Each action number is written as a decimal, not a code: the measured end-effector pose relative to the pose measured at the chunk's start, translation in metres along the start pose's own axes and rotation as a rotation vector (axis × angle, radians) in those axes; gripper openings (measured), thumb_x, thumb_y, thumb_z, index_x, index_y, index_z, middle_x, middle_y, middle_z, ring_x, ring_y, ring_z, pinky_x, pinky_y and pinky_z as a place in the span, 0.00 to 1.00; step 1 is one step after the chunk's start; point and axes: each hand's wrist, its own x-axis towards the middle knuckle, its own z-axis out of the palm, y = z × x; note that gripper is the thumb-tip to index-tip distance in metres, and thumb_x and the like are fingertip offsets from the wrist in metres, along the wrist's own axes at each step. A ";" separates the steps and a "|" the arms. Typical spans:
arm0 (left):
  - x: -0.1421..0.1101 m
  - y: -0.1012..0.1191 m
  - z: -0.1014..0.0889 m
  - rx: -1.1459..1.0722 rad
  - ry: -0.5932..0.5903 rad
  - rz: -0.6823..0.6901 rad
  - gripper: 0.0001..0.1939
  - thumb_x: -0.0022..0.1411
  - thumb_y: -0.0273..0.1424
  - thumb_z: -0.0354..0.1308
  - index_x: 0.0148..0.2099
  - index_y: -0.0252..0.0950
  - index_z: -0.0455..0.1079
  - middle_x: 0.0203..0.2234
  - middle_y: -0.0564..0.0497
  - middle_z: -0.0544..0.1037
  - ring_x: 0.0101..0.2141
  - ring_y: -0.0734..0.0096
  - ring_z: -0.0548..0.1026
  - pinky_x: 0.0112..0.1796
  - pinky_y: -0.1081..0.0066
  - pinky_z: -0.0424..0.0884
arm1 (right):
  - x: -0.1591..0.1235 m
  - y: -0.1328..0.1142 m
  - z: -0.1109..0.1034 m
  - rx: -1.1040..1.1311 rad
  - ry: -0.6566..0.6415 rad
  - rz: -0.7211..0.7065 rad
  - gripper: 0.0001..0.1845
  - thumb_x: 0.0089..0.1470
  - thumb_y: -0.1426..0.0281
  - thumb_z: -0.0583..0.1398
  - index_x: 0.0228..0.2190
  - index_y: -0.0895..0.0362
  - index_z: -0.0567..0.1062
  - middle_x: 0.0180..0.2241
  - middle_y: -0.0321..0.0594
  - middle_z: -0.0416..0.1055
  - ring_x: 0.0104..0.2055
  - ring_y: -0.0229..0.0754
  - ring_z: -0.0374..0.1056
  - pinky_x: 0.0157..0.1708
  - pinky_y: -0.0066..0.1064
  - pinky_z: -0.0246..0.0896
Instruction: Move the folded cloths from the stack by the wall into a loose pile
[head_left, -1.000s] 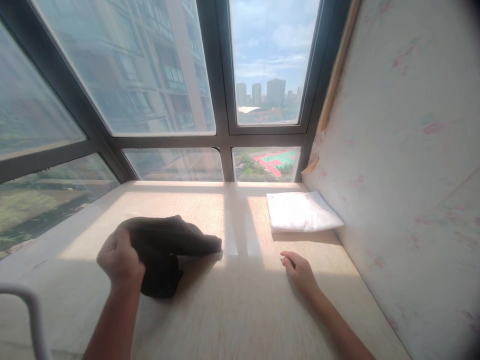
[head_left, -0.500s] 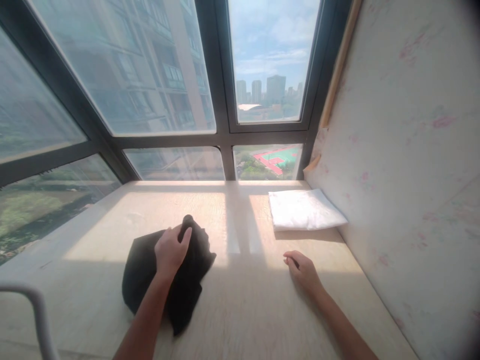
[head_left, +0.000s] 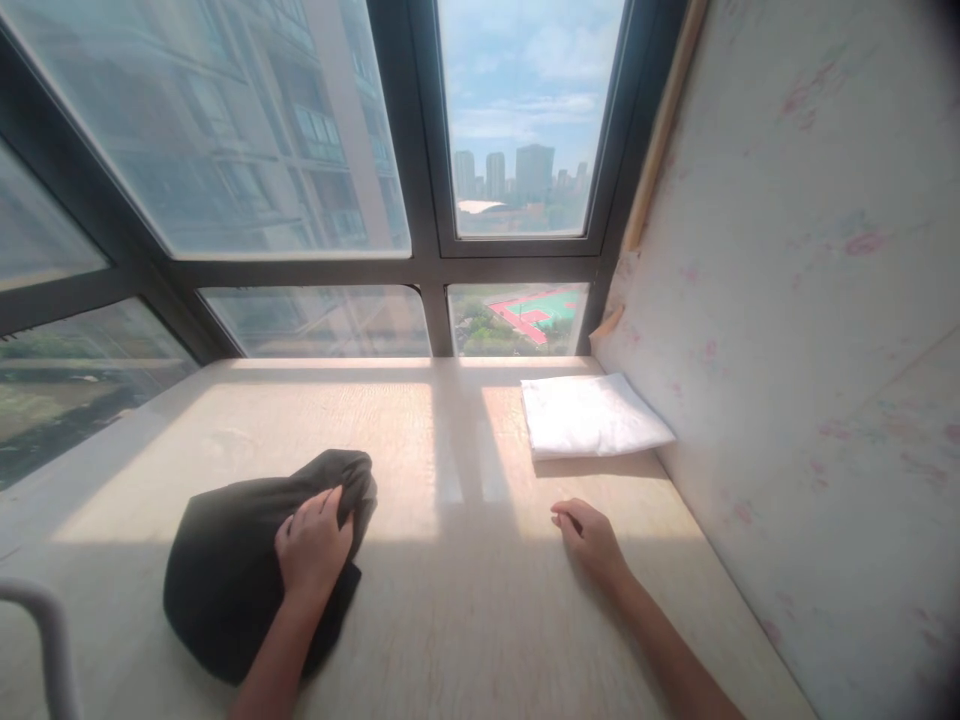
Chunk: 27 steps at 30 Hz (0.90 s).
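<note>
left hand (head_left: 315, 540) on black cloth (head_left: 225, 570), bare surface (head_left: 442, 620) rightward

A pale, faintly streaked tabletop (head_left: 450, 640) carries a folded white cloth (head_left: 589, 418) (half of it glaring in the sun). Left of the white cloth and nearer the camera lies a rumpled black cloth (head_left: 217, 570), its dark folds perhaps doubled over.

head-worn view, facing forward-down
</note>
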 end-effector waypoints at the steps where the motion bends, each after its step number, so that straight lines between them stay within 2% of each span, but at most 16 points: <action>1: 0.002 0.001 -0.002 0.011 0.008 -0.008 0.21 0.68 0.33 0.45 0.57 0.31 0.70 0.52 0.39 0.76 0.51 0.54 0.72 0.53 0.56 0.60 | 0.001 0.000 -0.001 0.022 -0.001 0.022 0.14 0.58 0.66 0.54 0.34 0.56 0.79 0.33 0.43 0.78 0.35 0.44 0.74 0.36 0.34 0.67; 4: 0.005 0.018 -0.018 0.072 0.047 0.009 0.21 0.67 0.30 0.45 0.58 0.30 0.68 0.54 0.36 0.73 0.53 0.50 0.70 0.55 0.51 0.56 | 0.017 0.003 -0.015 -0.010 0.043 0.118 0.18 0.60 0.62 0.53 0.39 0.57 0.79 0.33 0.43 0.79 0.29 0.42 0.74 0.29 0.32 0.69; 5: 0.004 0.029 -0.023 0.064 0.057 0.037 0.21 0.67 0.30 0.45 0.59 0.30 0.66 0.56 0.35 0.71 0.55 0.48 0.68 0.55 0.51 0.56 | 0.027 0.006 -0.023 -0.056 0.076 0.144 0.20 0.61 0.61 0.51 0.40 0.58 0.79 0.34 0.44 0.80 0.29 0.42 0.75 0.29 0.32 0.70; 7: -0.002 0.057 -0.032 -0.045 0.017 0.125 0.20 0.67 0.31 0.45 0.58 0.31 0.66 0.56 0.36 0.71 0.55 0.50 0.68 0.52 0.56 0.60 | 0.056 0.013 -0.042 -0.166 0.146 0.162 0.23 0.62 0.62 0.49 0.44 0.60 0.78 0.40 0.48 0.79 0.36 0.45 0.76 0.37 0.35 0.72; 9: -0.013 0.088 -0.034 -0.233 -0.140 0.204 0.16 0.68 0.33 0.45 0.49 0.34 0.71 0.46 0.41 0.77 0.46 0.58 0.73 0.43 0.64 0.64 | 0.089 0.023 -0.062 -0.250 0.170 0.149 0.23 0.61 0.65 0.49 0.48 0.61 0.76 0.48 0.50 0.77 0.47 0.48 0.74 0.49 0.38 0.69; 11: -0.027 0.117 -0.031 -0.369 -0.302 0.228 0.14 0.68 0.35 0.45 0.36 0.37 0.70 0.33 0.47 0.77 0.35 0.63 0.74 0.36 0.67 0.62 | 0.122 0.032 -0.076 -0.341 0.141 0.126 0.23 0.58 0.69 0.51 0.52 0.61 0.74 0.54 0.50 0.72 0.55 0.48 0.69 0.57 0.39 0.61; 12: -0.032 0.128 -0.027 -0.401 -0.340 0.226 0.15 0.68 0.35 0.46 0.32 0.38 0.68 0.29 0.49 0.76 0.33 0.64 0.73 0.35 0.67 0.61 | 0.136 0.036 -0.081 -0.388 0.115 0.117 0.25 0.56 0.71 0.53 0.53 0.60 0.74 0.56 0.50 0.71 0.58 0.49 0.66 0.60 0.39 0.58; 14: -0.041 0.142 -0.021 -0.428 -0.340 0.211 0.15 0.67 0.35 0.46 0.29 0.38 0.65 0.27 0.49 0.74 0.32 0.63 0.71 0.34 0.66 0.60 | 0.158 0.043 -0.087 -0.480 0.055 0.114 0.27 0.54 0.74 0.55 0.56 0.60 0.72 0.59 0.49 0.68 0.61 0.49 0.62 0.61 0.37 0.54; 17: -0.044 0.146 -0.014 -0.461 -0.317 0.184 0.14 0.67 0.35 0.46 0.29 0.38 0.63 0.27 0.50 0.72 0.31 0.64 0.69 0.34 0.66 0.58 | 0.178 0.049 -0.089 -0.606 -0.024 0.140 0.25 0.55 0.74 0.56 0.55 0.57 0.73 0.58 0.49 0.69 0.59 0.49 0.64 0.57 0.36 0.57; 21: -0.042 0.140 -0.013 -0.478 -0.328 0.178 0.14 0.67 0.34 0.46 0.29 0.39 0.61 0.27 0.51 0.71 0.31 0.66 0.68 0.34 0.67 0.58 | 0.190 0.047 -0.088 -0.744 -0.096 0.168 0.13 0.59 0.73 0.56 0.40 0.58 0.80 0.46 0.51 0.75 0.48 0.47 0.70 0.43 0.32 0.60; 23: -0.042 0.139 -0.013 -0.483 -0.331 0.177 0.14 0.67 0.34 0.46 0.29 0.39 0.61 0.27 0.51 0.71 0.31 0.66 0.68 0.34 0.67 0.58 | 0.191 0.042 -0.089 -0.792 -0.110 0.162 0.13 0.59 0.73 0.55 0.33 0.58 0.81 0.42 0.50 0.75 0.43 0.44 0.70 0.37 0.30 0.57; 27: -0.043 0.140 -0.013 -0.506 -0.332 0.165 0.14 0.67 0.34 0.46 0.28 0.39 0.61 0.26 0.50 0.71 0.30 0.65 0.67 0.33 0.66 0.57 | 0.187 0.032 -0.094 -0.851 -0.073 0.132 0.14 0.62 0.73 0.53 0.33 0.57 0.79 0.40 0.45 0.76 0.42 0.42 0.69 0.34 0.28 0.53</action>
